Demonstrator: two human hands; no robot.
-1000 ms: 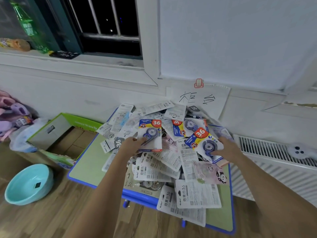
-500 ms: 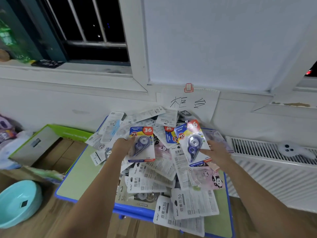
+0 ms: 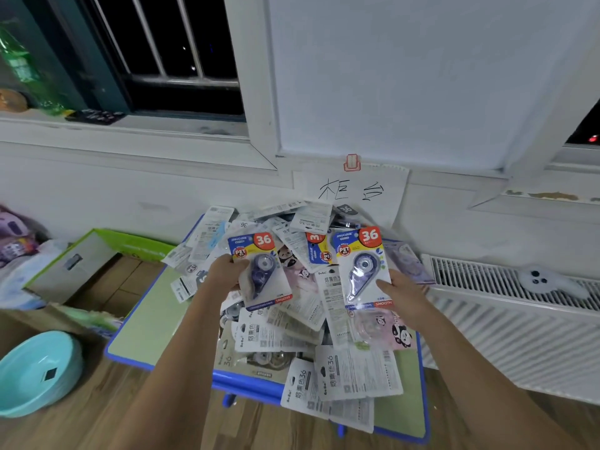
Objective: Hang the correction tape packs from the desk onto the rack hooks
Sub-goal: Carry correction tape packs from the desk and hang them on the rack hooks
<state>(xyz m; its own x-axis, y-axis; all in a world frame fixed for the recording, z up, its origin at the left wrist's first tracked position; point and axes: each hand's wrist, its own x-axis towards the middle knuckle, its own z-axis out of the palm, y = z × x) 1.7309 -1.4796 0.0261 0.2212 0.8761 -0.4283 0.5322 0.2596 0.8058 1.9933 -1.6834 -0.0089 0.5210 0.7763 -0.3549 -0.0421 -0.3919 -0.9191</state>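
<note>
A heap of correction tape packs (image 3: 308, 326) covers a small green desk with a blue rim (image 3: 143, 323). My left hand (image 3: 224, 272) grips one blue-and-yellow "36" pack (image 3: 259, 271) by its left edge, lifted above the heap. My right hand (image 3: 402, 292) pinches a second "36" pack (image 3: 362, 267) at its lower right edge, held upright and facing me. A third pack of the same kind (image 3: 316, 251) lies on the heap between them. No rack or hooks are in view.
A white radiator (image 3: 519, 316) stands right of the desk. A green-edged cardboard box (image 3: 81, 264) and a turquoise basin (image 3: 35, 371) sit on the wooden floor at left. A handwritten paper (image 3: 350, 193) hangs clipped to the wall behind the desk.
Both hands have lifted their packs off the heap and turned them upright. The view has tilted up and shifted a little to the left.
</note>
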